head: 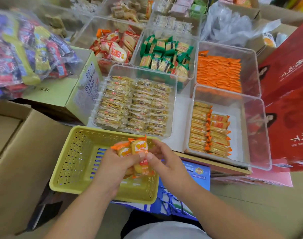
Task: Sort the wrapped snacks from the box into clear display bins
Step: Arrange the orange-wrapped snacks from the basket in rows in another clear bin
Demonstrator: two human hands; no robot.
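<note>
Several orange packets (138, 150) sit bunched over the yellow basket (69, 185), my left grip (116, 163) curled round them, my right grip (164, 159) pinching one. I judge the slick wrappers could slide loose and drop into the basket. The bin (238, 123) at right is half bare; its near wall could catch them in passing.

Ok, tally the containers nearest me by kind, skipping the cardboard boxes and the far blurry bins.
Clear bins: 5 (red-and-white packs, green packs, orange packs, clear-wrapped yellow packs, orange-edged crackers)
Yellow basket: 1
Total: 6
</note>
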